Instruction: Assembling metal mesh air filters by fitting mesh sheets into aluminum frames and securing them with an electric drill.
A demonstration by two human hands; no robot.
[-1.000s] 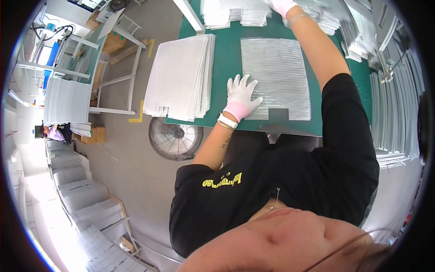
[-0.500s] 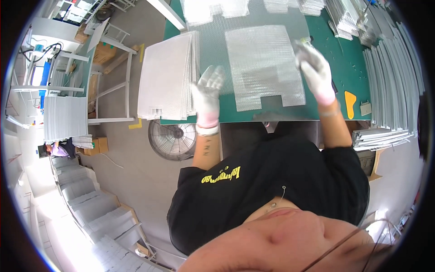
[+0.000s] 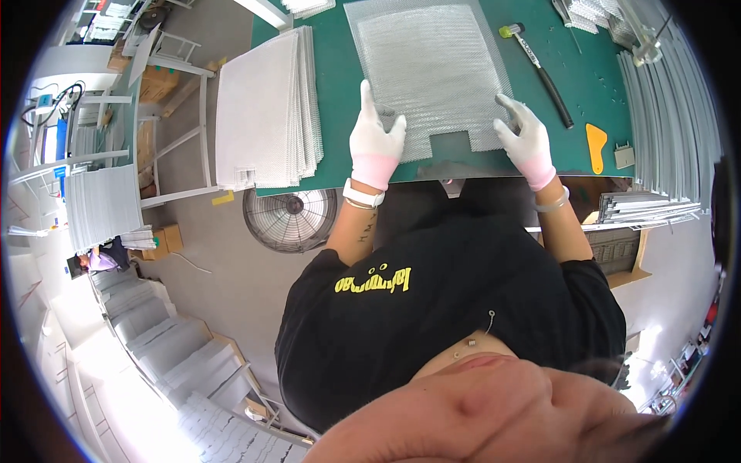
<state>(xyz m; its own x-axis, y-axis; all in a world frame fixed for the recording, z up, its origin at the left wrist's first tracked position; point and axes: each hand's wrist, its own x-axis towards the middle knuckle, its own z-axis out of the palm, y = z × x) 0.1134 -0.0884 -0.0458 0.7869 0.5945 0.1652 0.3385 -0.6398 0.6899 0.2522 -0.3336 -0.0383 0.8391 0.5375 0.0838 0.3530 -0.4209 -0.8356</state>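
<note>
A silvery mesh sheet (image 3: 432, 69) with a notch in its near edge lies on the green table, a slightly wider mesh layer showing along its sides. My left hand (image 3: 377, 140), in a white glove with a pink cuff, is at the sheet's left edge, index finger stretched along it and thumb apart. At the right edge near the front corner is my right hand (image 3: 525, 140), gloved alike, fingers spread and slightly curved, thumb toward the sheet. Neither hand is closed round the sheet. A hammer (image 3: 546, 85) with a black grip lies to its right.
A stack of pale mesh sheets (image 3: 258, 108) stands at the table's left. On the right are a yellow scraper-like tool (image 3: 595, 148), a small metal plate (image 3: 624, 156) and many upright grey strips (image 3: 671, 131). A floor fan (image 3: 289, 220) stands below the table's front edge.
Both hands have come to the sheet's sides, the right one moving left and nearer, uncovering the hammer. Green table now shows between the left stack and the mesh. The view has shifted.
</note>
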